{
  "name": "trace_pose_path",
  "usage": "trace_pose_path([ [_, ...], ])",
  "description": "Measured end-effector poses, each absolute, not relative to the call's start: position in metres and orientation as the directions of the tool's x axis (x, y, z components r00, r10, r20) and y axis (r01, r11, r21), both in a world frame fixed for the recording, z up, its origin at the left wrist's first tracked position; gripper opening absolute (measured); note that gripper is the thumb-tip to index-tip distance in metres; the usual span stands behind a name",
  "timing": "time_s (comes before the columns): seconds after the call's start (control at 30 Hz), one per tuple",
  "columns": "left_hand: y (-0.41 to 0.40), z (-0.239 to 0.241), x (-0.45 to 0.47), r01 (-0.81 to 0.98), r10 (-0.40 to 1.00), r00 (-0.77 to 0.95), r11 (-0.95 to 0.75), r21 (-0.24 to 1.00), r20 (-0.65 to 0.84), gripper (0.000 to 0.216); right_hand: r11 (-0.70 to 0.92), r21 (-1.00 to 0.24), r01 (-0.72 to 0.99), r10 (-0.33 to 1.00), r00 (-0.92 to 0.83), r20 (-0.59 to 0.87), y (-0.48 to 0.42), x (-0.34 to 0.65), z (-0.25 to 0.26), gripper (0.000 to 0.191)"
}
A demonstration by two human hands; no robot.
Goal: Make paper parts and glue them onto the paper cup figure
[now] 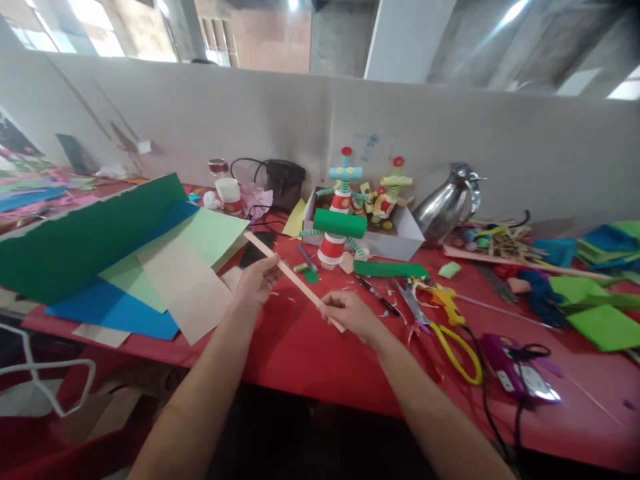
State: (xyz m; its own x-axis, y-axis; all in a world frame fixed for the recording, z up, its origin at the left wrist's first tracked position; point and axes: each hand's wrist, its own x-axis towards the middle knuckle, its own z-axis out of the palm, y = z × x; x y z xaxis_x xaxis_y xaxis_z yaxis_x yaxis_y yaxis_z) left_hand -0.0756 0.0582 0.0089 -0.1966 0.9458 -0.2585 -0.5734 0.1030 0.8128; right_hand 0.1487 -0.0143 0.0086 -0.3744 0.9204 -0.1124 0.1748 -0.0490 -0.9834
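A long, narrow strip of pale peach paper [300, 283] slants across the space between my hands, over the red tabletop. My left hand [257, 280] grips it above the middle, thumb against the strip, and its upper end sticks out past the fingers. Near the lower end, my right hand [350, 312] pinches it between thumb and fingers. Just beyond stands a paper-cup figure [333, 248] with a green paper roll [340, 223] across it and springy folded-paper arms. A green paper strip [393, 269] and a black pen [379, 295] lie beyond my right hand.
Coloured paper sheets [185, 280] spread at left. Yellow-handled scissors [457, 353], a yellow glue gun [447, 303] and a purple device with a cord [517, 370] lie at right. Behind are a white box [400, 243] of figures, a steel jug [445, 203] and a black bag [286, 185].
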Motion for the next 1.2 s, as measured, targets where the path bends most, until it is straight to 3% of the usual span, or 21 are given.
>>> trace_pose_path([
  [0.23,0.062,0.008,-0.098,-0.601,0.921,-0.342,-0.062,0.797,-0.186,0.016,-0.112,-0.976,0.186,0.889,-0.42,-0.182,-0.011,0.164,0.019,0.018],
  [0.37,0.045,0.013,-0.084,-0.589,0.995,-0.094,-0.028,0.807,-0.034,0.032,-0.173,-0.981,0.088,0.901,-0.388,-0.194,-0.009,0.165,0.015,0.017],
  [0.47,0.033,0.017,-0.072,-0.522,0.995,0.102,0.066,0.851,-0.014,0.039,-0.216,-0.976,0.028,0.895,-0.395,-0.209,-0.009,0.164,0.011,0.017],
  [0.67,0.032,0.013,-0.066,-0.486,0.998,-0.038,0.031,0.873,-0.056,0.026,-0.201,-0.98,-0.011,0.912,-0.368,-0.183,-0.012,0.162,0.014,0.037],
  [0.93,0.036,0.008,-0.065,-0.455,0.976,-0.182,0.025,0.89,-0.121,0.027,-0.007,-0.963,0.271,0.942,-0.321,-0.097,-0.004,0.167,0.007,0.032],
  [1.07,0.039,0.004,-0.065,-0.452,0.97,-0.198,0.04,0.891,-0.144,0.03,0.15,-0.874,0.461,0.961,-0.274,0.02,0.002,0.173,-0.001,0.03],
  [1.2,0.045,-0.002,-0.073,-0.499,0.948,-0.282,-0.012,0.867,-0.149,0.028,0.151,-0.778,0.61,0.978,-0.209,0.025,0.007,0.181,-0.002,0.027],
])
